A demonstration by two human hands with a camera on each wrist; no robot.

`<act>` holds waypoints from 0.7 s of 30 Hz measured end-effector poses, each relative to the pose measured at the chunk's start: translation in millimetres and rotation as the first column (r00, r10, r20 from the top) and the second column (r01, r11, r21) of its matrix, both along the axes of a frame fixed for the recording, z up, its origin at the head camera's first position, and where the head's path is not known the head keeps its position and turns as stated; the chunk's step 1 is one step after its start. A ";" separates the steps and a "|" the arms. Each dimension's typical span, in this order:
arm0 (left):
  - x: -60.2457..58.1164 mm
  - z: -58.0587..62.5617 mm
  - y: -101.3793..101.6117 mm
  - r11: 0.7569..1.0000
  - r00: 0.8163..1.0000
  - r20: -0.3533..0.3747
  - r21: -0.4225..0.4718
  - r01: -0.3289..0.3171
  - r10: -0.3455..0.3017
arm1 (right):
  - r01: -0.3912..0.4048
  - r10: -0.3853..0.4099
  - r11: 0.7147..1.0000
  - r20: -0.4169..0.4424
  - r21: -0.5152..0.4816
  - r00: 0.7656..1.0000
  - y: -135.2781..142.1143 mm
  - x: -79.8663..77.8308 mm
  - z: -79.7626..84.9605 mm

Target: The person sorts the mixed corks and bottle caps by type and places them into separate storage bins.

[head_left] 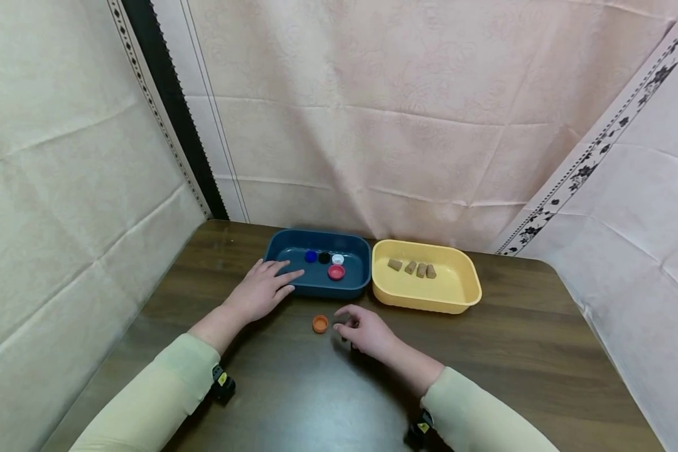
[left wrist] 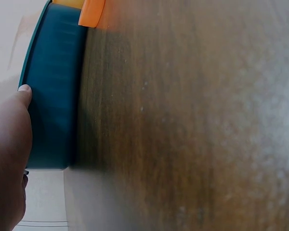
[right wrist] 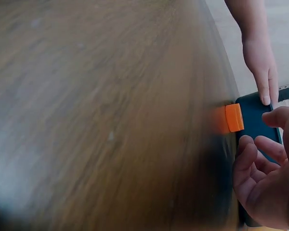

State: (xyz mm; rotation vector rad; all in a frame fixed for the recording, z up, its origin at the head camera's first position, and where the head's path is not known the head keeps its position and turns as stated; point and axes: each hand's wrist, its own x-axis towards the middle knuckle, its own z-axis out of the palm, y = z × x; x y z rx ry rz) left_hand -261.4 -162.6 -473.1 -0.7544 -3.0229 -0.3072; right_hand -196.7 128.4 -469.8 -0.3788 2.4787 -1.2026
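My left hand (head_left: 262,291) rests on the front left rim of a dark blue tray (head_left: 328,291), its fingers stretched over the inside. Seen from the left wrist, the thumb (left wrist: 24,91) touches the tray's rim. Inside lie a blue cap (head_left: 311,256), a black cap (head_left: 324,257), a white cap (head_left: 338,258) and a pinkish-red cap (head_left: 336,272). An orange bottle cap (head_left: 319,324) sits on the table in front of the tray. Just right of it is my right hand (head_left: 366,329), thumb and index finger apart, the other fingers bent, holding nothing visible.
A yellow tray (head_left: 424,300) stands against the blue one on its right, with several corks (head_left: 421,270) in it. Pale cloth (head_left: 373,150) hangs behind the brown wooden table (head_left: 294,402) and at both sides.
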 end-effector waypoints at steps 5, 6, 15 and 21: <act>0.0 -1.0 -2.2 1.000 1.000 -0.012 0.007 0.004 -0.003 | 0.007 -0.007 1.000 -0.014 0.004 1.000 -12.7 -3.9 -1.4; -0.2 -1.1 -2.8 1.000 1.000 -0.013 0.007 0.006 -0.006 | 0.006 -0.006 1.000 -0.015 0.006 1.000 -15.0 -4.8 -1.8; -1.7 0.7 -1.9 1.000 1.000 -0.012 0.025 0.015 -0.015 | 0.005 -0.002 0.995 -0.031 0.104 1.000 -28.8 -11.6 -2.9; -1.0 0.5 -0.1 0.999 1.000 -0.002 0.029 0.019 -0.019 | 0.020 -0.013 0.985 -0.041 0.170 0.999 -35.4 -13.6 -2.7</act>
